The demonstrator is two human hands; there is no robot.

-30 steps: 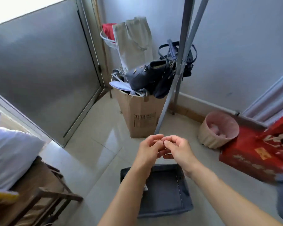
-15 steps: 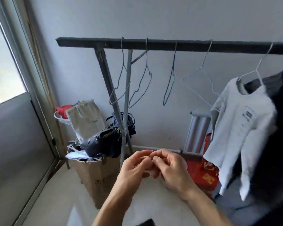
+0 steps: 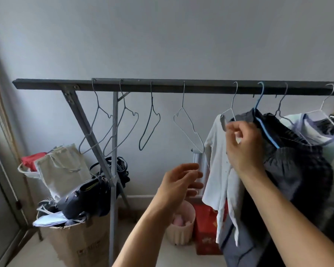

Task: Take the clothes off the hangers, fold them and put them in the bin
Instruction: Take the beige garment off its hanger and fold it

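Reaching up now — hands split apart, right hand (image 3: 239, 145) pinching the white shirt (image 3: 218, 170) at its collar, left hand (image 3: 179, 182) loose, fingers spread.

Rail (image 3: 162, 85): dark grey, near black. Wall (image 3: 162, 35): plain pale grey.

Bare hangers, left to centre of frame:
- silver-grey hanger (image 3: 96, 101), with a second like it beside it
- dark teal hanger (image 3: 152, 97)
- white hanger (image 3: 183, 95)

Right of centre:
- blue hanger (image 3: 267, 130): bright blue
- white shirt (image 3: 218, 151): plain, a few small dark specks down the front
- dark garment (image 3: 297, 170): charcoal to black, finely flecked; exact pattern unclear
- far-right garment (image 3: 312, 125): pale lavender-blue

Lower frame:
- cardboard box (image 3: 81, 239): brown, dark print
- tote bag (image 3: 62, 170): beige
- handbag (image 3: 85, 197): navy
- waste basket (image 3: 179, 234): pale pink
- red box (image 3: 206, 228): red with pale markings
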